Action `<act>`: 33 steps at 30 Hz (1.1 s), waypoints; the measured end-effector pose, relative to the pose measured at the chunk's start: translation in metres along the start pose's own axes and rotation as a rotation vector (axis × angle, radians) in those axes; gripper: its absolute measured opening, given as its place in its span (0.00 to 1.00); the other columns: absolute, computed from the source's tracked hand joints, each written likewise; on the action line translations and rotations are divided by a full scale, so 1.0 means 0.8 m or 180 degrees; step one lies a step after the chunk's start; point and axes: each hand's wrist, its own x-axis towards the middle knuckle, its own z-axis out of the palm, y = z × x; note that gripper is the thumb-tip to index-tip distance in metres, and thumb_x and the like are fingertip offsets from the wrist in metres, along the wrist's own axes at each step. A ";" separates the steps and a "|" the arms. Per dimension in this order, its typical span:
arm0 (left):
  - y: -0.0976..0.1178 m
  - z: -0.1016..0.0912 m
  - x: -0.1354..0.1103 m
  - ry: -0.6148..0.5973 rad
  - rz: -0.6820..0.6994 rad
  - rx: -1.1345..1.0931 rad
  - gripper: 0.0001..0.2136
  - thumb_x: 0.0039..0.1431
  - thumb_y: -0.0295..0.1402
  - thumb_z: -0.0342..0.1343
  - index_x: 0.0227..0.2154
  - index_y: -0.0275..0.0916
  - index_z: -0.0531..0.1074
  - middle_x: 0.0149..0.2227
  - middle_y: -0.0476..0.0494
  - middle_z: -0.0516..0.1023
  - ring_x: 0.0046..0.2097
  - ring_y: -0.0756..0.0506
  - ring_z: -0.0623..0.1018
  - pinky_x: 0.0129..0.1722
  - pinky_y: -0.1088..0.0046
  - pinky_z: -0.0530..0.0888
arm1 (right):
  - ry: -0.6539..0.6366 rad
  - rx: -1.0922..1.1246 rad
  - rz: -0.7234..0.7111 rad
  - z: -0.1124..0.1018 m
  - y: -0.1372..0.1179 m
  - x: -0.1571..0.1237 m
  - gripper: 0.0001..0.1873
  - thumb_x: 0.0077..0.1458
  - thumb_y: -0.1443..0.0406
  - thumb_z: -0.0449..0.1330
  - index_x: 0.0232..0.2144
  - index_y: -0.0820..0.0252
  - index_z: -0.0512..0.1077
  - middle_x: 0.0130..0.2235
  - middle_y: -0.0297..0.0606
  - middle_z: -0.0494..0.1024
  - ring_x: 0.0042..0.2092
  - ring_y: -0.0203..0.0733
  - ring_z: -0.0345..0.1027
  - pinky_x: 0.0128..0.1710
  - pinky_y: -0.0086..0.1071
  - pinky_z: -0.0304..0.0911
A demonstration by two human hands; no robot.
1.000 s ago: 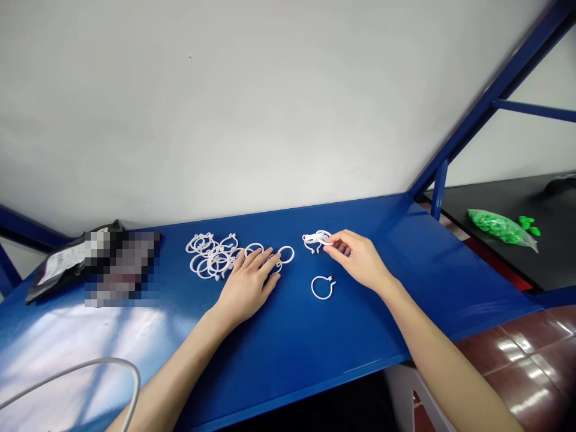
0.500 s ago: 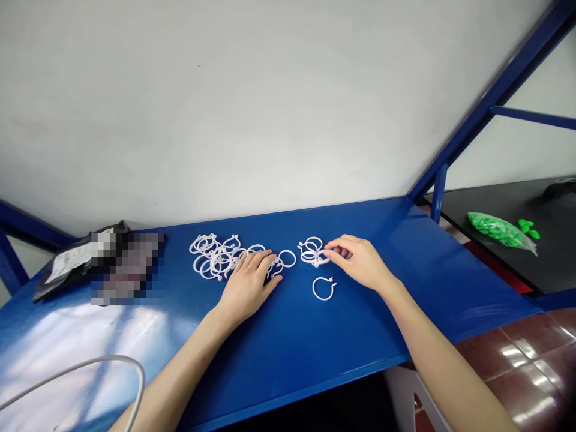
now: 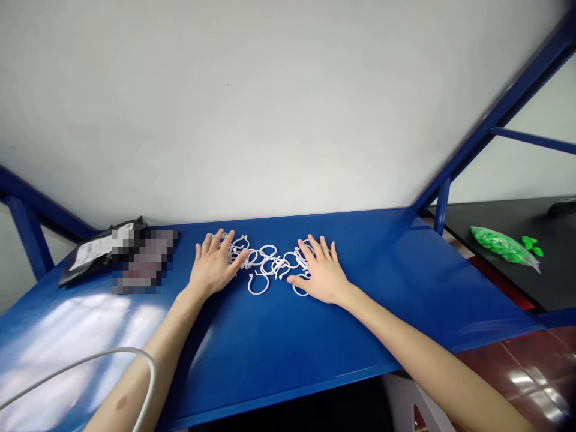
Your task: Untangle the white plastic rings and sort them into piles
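Observation:
Several white plastic rings (image 3: 269, 265) lie bunched together on the blue table (image 3: 270, 342), between my two hands. My left hand (image 3: 213, 264) lies flat on the table at the left side of the bunch, fingers spread, covering a few rings. My right hand (image 3: 320, 270) lies flat at the right side, fingers spread, its thumb by one ring and its fingers over others. Neither hand grips anything.
A black packet with a white label (image 3: 101, 248) lies at the table's far left by a blurred patch. A white cable (image 3: 81, 366) curves over the near left. A bag of green pieces (image 3: 499, 243) rests on the black table to the right. Blue frame bars (image 3: 490, 120) rise at the right.
Both hands have opened flat and pushed the separate groups of rings together into one bunch. My right hand has let go of the ring cluster that it pinched before.

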 end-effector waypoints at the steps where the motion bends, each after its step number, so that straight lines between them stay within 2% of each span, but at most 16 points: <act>1: 0.001 0.002 0.001 -0.0021 0.0059 -0.0015 0.38 0.66 0.60 0.43 0.69 0.39 0.60 0.71 0.29 0.59 0.73 0.24 0.54 0.68 0.35 0.53 | -0.0006 0.0017 -0.0005 0.003 -0.009 0.008 0.53 0.59 0.34 0.51 0.75 0.53 0.44 0.76 0.48 0.40 0.75 0.71 0.25 0.69 0.69 0.29; 5: 0.012 0.008 0.000 0.0023 0.0355 -0.0069 0.33 0.69 0.55 0.43 0.66 0.37 0.64 0.69 0.31 0.65 0.71 0.29 0.59 0.69 0.39 0.53 | 0.0039 0.0121 0.0037 0.015 -0.047 0.040 0.52 0.60 0.33 0.47 0.74 0.57 0.49 0.75 0.52 0.46 0.75 0.73 0.29 0.70 0.67 0.28; 8: 0.011 0.009 0.000 0.0053 0.0421 -0.0182 0.31 0.70 0.52 0.43 0.65 0.36 0.66 0.67 0.32 0.67 0.71 0.30 0.60 0.69 0.40 0.54 | 0.0089 0.0212 -0.0021 0.021 -0.070 0.065 0.51 0.62 0.34 0.44 0.73 0.62 0.52 0.74 0.55 0.50 0.74 0.73 0.31 0.70 0.66 0.29; 13: -0.001 0.010 0.003 0.0156 0.0458 -0.0364 0.28 0.71 0.49 0.42 0.63 0.35 0.67 0.66 0.31 0.69 0.70 0.31 0.62 0.68 0.42 0.57 | 0.0124 0.0588 -0.0179 0.016 -0.074 0.087 0.49 0.65 0.36 0.42 0.72 0.64 0.52 0.74 0.53 0.51 0.75 0.68 0.32 0.71 0.64 0.30; 16: 0.000 0.000 0.004 0.0389 0.0501 -0.0406 0.24 0.72 0.47 0.42 0.61 0.38 0.69 0.63 0.33 0.72 0.68 0.31 0.65 0.67 0.40 0.58 | 0.0385 0.0780 -0.0159 0.003 -0.053 0.074 0.42 0.68 0.40 0.44 0.71 0.61 0.56 0.73 0.50 0.55 0.75 0.63 0.37 0.72 0.60 0.35; 19: 0.010 -0.024 -0.002 0.0615 0.0787 -0.0398 0.19 0.69 0.48 0.48 0.49 0.41 0.76 0.53 0.35 0.79 0.58 0.33 0.73 0.60 0.47 0.67 | 0.0717 0.0686 -0.0161 -0.011 -0.018 0.042 0.30 0.69 0.49 0.50 0.65 0.59 0.64 0.66 0.49 0.66 0.72 0.59 0.50 0.71 0.57 0.45; 20: 0.014 -0.034 -0.007 0.0520 0.0975 -0.0410 0.18 0.67 0.50 0.52 0.43 0.42 0.78 0.47 0.37 0.80 0.52 0.35 0.75 0.55 0.52 0.70 | 0.0821 0.0624 -0.0167 -0.015 -0.005 0.030 0.26 0.69 0.52 0.52 0.63 0.59 0.67 0.64 0.49 0.69 0.70 0.58 0.53 0.70 0.56 0.49; 22: 0.025 -0.049 -0.020 -0.0036 0.1414 -0.0439 0.17 0.61 0.53 0.59 0.33 0.44 0.78 0.38 0.43 0.80 0.43 0.39 0.76 0.46 0.60 0.73 | 0.0954 0.0542 -0.0160 -0.020 0.018 0.008 0.21 0.68 0.56 0.55 0.58 0.58 0.70 0.60 0.48 0.72 0.66 0.57 0.58 0.67 0.55 0.54; 25: 0.042 -0.060 -0.042 -0.0774 0.1688 -0.0285 0.12 0.58 0.48 0.64 0.29 0.45 0.78 0.33 0.46 0.79 0.39 0.41 0.76 0.39 0.65 0.70 | 0.0949 0.0634 0.0011 -0.024 0.038 -0.011 0.16 0.67 0.58 0.57 0.52 0.58 0.73 0.54 0.46 0.75 0.59 0.55 0.65 0.62 0.52 0.62; 27: 0.054 -0.060 -0.055 -0.0971 0.1778 -0.0163 0.07 0.60 0.39 0.63 0.29 0.44 0.77 0.33 0.47 0.78 0.37 0.42 0.75 0.37 0.66 0.69 | 0.0935 0.0790 0.0065 -0.025 0.036 -0.014 0.13 0.67 0.59 0.57 0.49 0.58 0.75 0.50 0.45 0.77 0.56 0.54 0.67 0.59 0.51 0.64; 29: 0.067 -0.059 -0.064 -0.1050 0.1990 -0.0220 0.06 0.63 0.31 0.59 0.29 0.43 0.76 0.33 0.47 0.78 0.36 0.44 0.75 0.37 0.67 0.68 | 0.0920 0.0997 -0.0017 -0.026 0.024 -0.015 0.11 0.67 0.60 0.57 0.46 0.58 0.76 0.46 0.43 0.79 0.53 0.51 0.69 0.57 0.49 0.65; 31: 0.081 -0.059 -0.070 -0.0917 0.2306 -0.0364 0.08 0.65 0.29 0.56 0.30 0.42 0.75 0.32 0.48 0.77 0.35 0.45 0.74 0.37 0.68 0.68 | 0.0725 0.1400 -0.0174 -0.025 0.006 -0.017 0.10 0.67 0.60 0.58 0.43 0.58 0.77 0.43 0.41 0.81 0.47 0.47 0.72 0.52 0.44 0.68; 33: 0.095 -0.057 -0.075 -0.0528 0.2677 -0.0401 0.08 0.67 0.29 0.54 0.32 0.42 0.75 0.32 0.48 0.76 0.34 0.46 0.73 0.36 0.68 0.67 | 0.0325 0.2066 -0.0262 -0.024 -0.010 -0.021 0.12 0.67 0.58 0.58 0.44 0.58 0.78 0.42 0.40 0.81 0.41 0.43 0.74 0.45 0.38 0.69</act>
